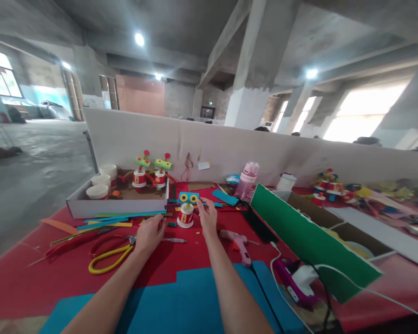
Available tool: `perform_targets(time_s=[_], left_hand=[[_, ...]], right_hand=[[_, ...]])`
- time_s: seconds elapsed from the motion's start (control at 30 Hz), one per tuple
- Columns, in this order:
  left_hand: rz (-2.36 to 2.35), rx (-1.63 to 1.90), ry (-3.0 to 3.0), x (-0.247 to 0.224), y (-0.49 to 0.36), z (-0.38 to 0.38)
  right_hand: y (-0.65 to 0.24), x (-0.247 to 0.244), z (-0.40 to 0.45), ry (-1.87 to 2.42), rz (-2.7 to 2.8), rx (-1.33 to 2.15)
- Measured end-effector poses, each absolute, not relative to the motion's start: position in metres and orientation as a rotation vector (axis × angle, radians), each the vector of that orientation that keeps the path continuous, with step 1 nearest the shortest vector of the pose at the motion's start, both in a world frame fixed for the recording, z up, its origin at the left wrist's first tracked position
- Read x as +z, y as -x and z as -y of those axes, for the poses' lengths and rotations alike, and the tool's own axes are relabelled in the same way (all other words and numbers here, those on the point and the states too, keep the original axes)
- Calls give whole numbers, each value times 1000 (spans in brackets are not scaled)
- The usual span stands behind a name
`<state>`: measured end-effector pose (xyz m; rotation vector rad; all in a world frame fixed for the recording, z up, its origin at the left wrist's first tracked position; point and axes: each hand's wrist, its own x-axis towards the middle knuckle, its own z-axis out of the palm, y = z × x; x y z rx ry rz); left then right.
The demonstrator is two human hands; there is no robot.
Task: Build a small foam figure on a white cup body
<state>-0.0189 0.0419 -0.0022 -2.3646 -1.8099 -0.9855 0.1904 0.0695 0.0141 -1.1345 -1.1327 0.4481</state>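
Observation:
A small white-and-red paper cup figure (185, 216) stands upside down on the red table. Above it is a blue paper head (189, 198) with two yellow ring eyes. My right hand (208, 217) has its fingertips on the head's right end. To the left of the cup, my left hand (149, 234) is closed in a pinch; whatever its fingertips hold is too small to make out. A purple coiled paper strip (173, 206) and a green coiled strip (172, 224) lie between that hand and the cup. A pen-like tool (174, 240) rests just below.
Yellow-and-red-handled scissors (111, 260) and coloured paper strips (114, 220) lie left. Behind, a tray (118, 208) holds cups and two finished-looking figures (139, 176). A glue gun (240, 243), phone (257, 222), power strip (294, 283) and green-sided box (310, 241) are right.

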Motion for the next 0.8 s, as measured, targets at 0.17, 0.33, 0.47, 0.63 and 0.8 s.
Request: perform_targets(time_s=[0.17,0.33,0.47,0.63,0.8], left_hand=[[1801,-976,2396,-2,14,-41],[1779,-989,2429,0,10,-39],[1784,-997,2433,-1,9,-38],[1792,-985,2457,-1,10,-38],[1800,-988,2459,1,10,-38]], right_hand=[[-195,7,-74,1153,1112,412],[-197,2,-79,1205,991,525],[-198,-3,-82,1188,967,506],[-200,-3,-83,1214,1005,500],[-197,11,-74,1176,997,526]])
